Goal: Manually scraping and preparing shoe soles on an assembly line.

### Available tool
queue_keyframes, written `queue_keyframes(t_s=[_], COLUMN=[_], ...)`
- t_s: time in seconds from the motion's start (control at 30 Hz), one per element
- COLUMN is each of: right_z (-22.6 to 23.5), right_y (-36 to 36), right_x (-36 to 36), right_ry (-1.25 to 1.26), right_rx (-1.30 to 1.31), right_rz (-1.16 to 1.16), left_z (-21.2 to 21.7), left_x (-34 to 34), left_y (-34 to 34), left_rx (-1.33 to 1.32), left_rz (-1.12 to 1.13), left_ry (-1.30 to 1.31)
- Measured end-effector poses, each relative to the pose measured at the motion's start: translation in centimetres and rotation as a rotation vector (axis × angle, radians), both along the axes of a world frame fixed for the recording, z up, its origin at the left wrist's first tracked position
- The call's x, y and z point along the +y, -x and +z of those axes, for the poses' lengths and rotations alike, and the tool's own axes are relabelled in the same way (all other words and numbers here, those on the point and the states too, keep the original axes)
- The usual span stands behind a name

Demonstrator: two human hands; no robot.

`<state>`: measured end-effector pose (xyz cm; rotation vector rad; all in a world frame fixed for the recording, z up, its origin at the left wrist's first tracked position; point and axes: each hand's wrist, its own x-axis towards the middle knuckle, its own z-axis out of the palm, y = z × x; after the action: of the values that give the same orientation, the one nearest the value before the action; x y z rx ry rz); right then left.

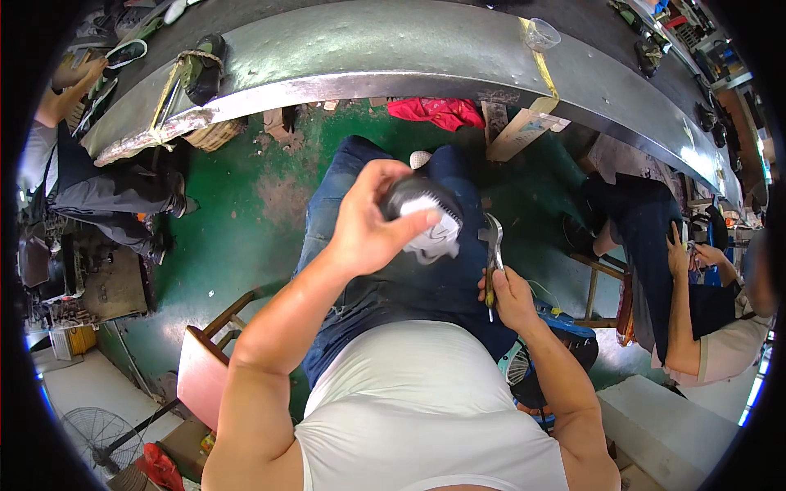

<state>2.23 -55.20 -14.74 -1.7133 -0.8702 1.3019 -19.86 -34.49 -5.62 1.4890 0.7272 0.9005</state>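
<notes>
My left hand [370, 219] grips a shoe [424, 214] above my lap, its fingers behind it and the thumb across its pale side. The shoe is black on top, with a ridged seam and a whitish, crumpled-looking face; motion blurs it. To the right of my thigh, my right hand [509, 296] is closed around the handles of lasting pincers [493, 237]. Their curved metal head points away from me, apart from the shoe. A yellowish handle part shows beside my fingers; the rest is hidden in my palm.
A long metal-edged bench [360, 57] curves ahead, bearing a dark shoe [205, 69] tied with cord and a clear plastic cup [540, 34]. Below lie a red cloth [438, 113] and a wooden board [520, 135]. Co-workers sit at left and right. A chair [205, 372] stands behind my left arm.
</notes>
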Motion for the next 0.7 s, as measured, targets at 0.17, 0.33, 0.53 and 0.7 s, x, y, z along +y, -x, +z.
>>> queue_keyframes(t_s=[0.17, 0.33, 0.53, 0.7], right_z=[1.5, 2.5, 2.5, 4.6], right_y=[0.7, 0.5, 0.9, 0.1], right_x=[0.6, 1.6, 3.1, 4.3], right_ry=[0.028, 0.071, 0.184, 0.123], right_rx=[-0.058, -0.293, -0.396, -0.381], right_rz=[0.069, 0.285, 0.445, 0.565], left_z=[-5.9, -13.9, -12.7, -9.9], left_x=[3.1, -1.4, -0.5, -3.2], left_y=[-4.6, -0.8, 0.9, -0.4], left_rx=[0.378, 0.472, 0.585, 0.945], left_rz=[-0.101, -0.337, -0.383, -0.103], left_ry=[0.376, 0.246, 0.217, -0.318])
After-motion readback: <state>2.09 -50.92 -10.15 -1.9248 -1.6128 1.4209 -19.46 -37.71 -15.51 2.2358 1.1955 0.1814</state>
